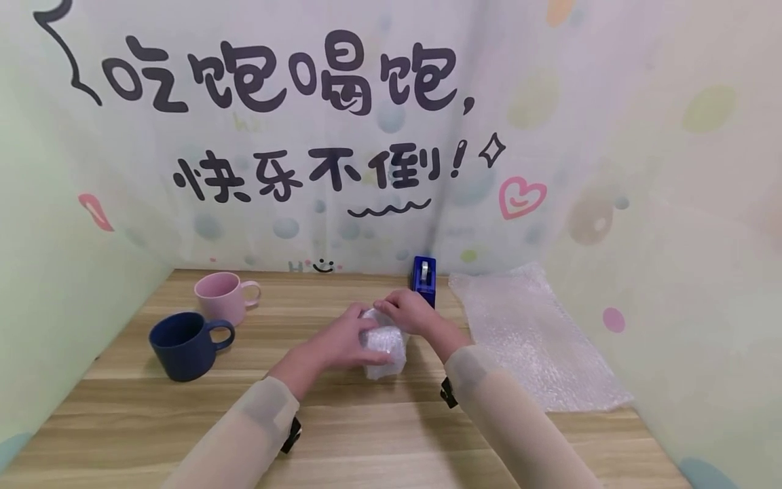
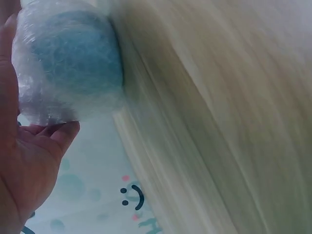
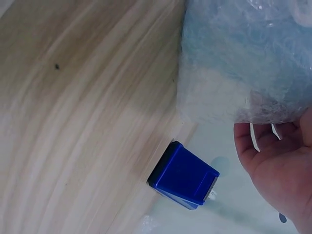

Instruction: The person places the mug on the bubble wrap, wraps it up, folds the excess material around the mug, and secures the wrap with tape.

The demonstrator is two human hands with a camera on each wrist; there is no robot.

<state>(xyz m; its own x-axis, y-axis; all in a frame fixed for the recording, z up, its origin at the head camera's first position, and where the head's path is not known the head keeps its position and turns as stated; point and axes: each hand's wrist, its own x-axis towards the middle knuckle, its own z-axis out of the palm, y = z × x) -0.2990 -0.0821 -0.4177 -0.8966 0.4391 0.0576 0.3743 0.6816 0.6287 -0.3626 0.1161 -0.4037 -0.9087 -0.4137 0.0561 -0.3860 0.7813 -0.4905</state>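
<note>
Head view: left hand and right hand clamp the bubble-wrapped bundle on the table; loose wrap may unfurl, or the bundle could knock the tape dispenser at 1 o'clock.

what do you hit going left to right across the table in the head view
dark blue mug → pink mug → left hand → bubble-wrapped bundle held by both hands → blue tape dispenser → loose bubble wrap sheet

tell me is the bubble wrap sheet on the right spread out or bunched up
Spread out: the bubble wrap sheet lies flat on the table, right of both hands.
</note>
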